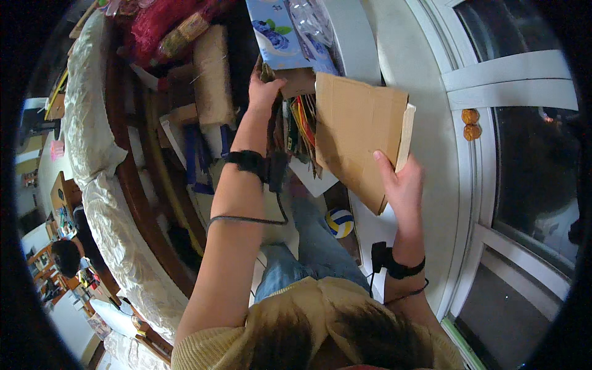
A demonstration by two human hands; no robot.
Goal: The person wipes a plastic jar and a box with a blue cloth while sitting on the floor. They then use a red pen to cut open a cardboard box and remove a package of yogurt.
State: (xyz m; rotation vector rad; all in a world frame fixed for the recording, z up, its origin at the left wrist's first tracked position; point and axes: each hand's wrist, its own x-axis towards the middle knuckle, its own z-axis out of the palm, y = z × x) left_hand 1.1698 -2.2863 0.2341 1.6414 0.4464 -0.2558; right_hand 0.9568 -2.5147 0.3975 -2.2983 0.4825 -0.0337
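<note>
My right hand (401, 180) grips the lower right edge of a flat piece of brown cardboard (358, 134), thumb on its face. A pale strip (406, 134) lies along that edge, under the same grip. My left hand (264, 90) is at the near left corner of a blue box printed with blueberries (280, 39), with its fingers closed around something dark and thin that I cannot identify. Between the hands, several thin, colourful flat items (300, 122) stand on edge, partly covered by the cardboard. Clear plastic packaging (312, 18) lies on the blue box.
Upright cardboard (212, 78) and a red mesh bundle (159, 27) stand at the upper left. A plastic-covered sofa back (104, 208) runs down the left. A volleyball (340, 223) lies low beside my legs. White-framed windows (471, 185) are at the right. Another person's head (65, 258) shows far left.
</note>
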